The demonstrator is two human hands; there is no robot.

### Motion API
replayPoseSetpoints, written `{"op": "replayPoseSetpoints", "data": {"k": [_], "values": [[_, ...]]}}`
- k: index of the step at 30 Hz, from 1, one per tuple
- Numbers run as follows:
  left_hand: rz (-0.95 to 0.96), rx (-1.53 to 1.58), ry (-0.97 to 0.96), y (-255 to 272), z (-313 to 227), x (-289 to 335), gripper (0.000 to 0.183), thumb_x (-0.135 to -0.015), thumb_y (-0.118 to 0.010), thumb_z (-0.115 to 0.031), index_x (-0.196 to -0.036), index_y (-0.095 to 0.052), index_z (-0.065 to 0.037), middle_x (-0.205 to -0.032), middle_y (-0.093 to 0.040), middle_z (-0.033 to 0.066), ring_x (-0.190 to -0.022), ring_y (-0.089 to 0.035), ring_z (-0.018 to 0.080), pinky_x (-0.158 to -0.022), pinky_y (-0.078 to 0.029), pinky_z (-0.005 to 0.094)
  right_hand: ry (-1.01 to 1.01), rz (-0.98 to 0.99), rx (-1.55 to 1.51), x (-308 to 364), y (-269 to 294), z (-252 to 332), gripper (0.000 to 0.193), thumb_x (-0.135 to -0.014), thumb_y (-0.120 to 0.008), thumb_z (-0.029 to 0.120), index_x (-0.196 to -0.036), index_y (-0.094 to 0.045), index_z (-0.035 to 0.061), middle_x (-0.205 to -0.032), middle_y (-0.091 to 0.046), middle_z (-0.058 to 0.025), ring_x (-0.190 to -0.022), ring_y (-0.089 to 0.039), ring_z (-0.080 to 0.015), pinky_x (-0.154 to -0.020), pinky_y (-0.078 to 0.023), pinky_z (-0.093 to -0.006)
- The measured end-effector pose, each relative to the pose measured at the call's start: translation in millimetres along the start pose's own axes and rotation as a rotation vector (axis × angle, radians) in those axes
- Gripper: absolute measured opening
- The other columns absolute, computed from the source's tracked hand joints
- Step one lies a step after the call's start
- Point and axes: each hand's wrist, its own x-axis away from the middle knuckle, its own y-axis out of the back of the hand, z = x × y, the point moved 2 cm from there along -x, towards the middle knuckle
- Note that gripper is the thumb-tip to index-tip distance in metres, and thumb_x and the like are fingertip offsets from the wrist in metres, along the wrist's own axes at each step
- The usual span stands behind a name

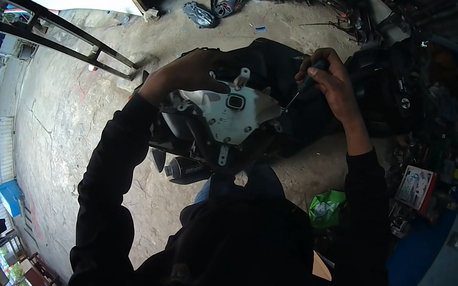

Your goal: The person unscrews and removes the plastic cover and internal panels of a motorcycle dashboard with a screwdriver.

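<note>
A pale grey, many-sided plate (230,127), perhaps of metal, with a dark square ring in it and tabs with holes around its edge, lies on top of a black motorcycle body (273,58). This plate is my landmark. The body spreads under it and beyond it, so probably it serves as the support, and neither hand must carry the full weight.

The right hand (333,87) is above and to the right of the plate. Its fingers are closed around the dark green handle of a slim screwdriver (312,77), and the thin steel shaft slopes down to the plate's right edge. I think the handle is held high so that the tip can reach there without the hand covering the view. Whether the tip touches, I cannot tell.

The left hand (192,72) is at the plate's upper left edge, with bent fingers, one reaching over the surface. It seems placed to steady that side against the push of the tool; if the fingers grip or only rest, I cannot tell.

Nearer to the person than the plate, to its left, is a dark cylindrical exhaust muffler (187,169); to its right is a bright green plastic bag (326,208).
</note>
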Motion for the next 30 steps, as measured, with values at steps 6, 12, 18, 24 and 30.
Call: {"op": "replayPoseSetpoints", "data": {"k": [6,12,18,24,30], "values": [[-0.084,0.021,0.128,-9.7,-13.7,-18.3,0.049,-0.072,-0.077,-0.02,-0.115,-0.063,-0.001,-0.105,-0.068,0.0171,-0.097,-0.066,0.0271,-0.086,-0.051,0.0362,0.022,0.09,0.215,9.1,29.9,-20.5,0.021,-0.085,-0.06,0.019,-0.098,-0.055,0.0033,-0.094,-0.059,-0.0061,-0.088,-0.063,-0.016,-0.079,-0.051,-0.0304],[-0.218,-0.033,0.147,-12.4,-30.9,-5.8,0.041,-0.072,-0.076,-0.017,-0.109,-0.066,-0.002,-0.098,-0.069,0.0163,-0.089,-0.068,0.0275,-0.079,-0.052,0.0355,-0.144,0.429,0.934,21.5,-3.0,-45.9,0.03,-0.074,-0.073,0.028,-0.089,-0.07,0.0023,-0.082,-0.067,-0.0164,-0.071,-0.067,-0.0292,-0.067,-0.051,-0.0378],[-0.338,-0.071,0.199,-20.8,-40.9,7.4,0.038,-0.072,-0.076,-0.02,-0.105,-0.067,-0.004,-0.096,-0.069,0.0148,-0.086,-0.067,0.028,-0.078,-0.051,0.0358,-0.112,0.323,1.059,36.7,-28.4,-65.2,0.027,-0.071,-0.072,0.025,-0.082,-0.069,0.001,-0.077,-0.066,-0.0199,-0.076,-0.067,-0.0345,-0.072,-0.053,-0.0408],[-0.346,0.163,0.132,-15.1,-24.1,26.1,0.033,-0.079,-0.074,-0.019,-0.106,-0.067,-0.003,-0.098,-0.069,0.0124,-0.088,-0.067,0.0199,-0.08,-0.051,0.0316,-0.108,0.206,1.184,41.5,-40.7,-57.3,0.023,-0.072,-0.07,0.023,-0.077,-0.067,0.0007,-0.077,-0.066,-0.0186,-0.075,-0.067,-0.0341,-0.069,-0.054,-0.0426],[-0.382,0.196,0.102,-10.9,2.4,44.0,0.025,-0.086,-0.068,-0.017,-0.105,-0.067,0.0,-0.09,-0.069,0.0092,-0.082,-0.064,0.0155,-0.077,-0.05,0.0298,0.046,0.088,1.265,42.8,-51.9,-52.4,0.026,-0.073,-0.073,0.024,-0.079,-0.061,0.0019,-0.076,-0.066,-0.0171,-0.072,-0.067,-0.034,-0.064,-0.053,-0.0422]]}}
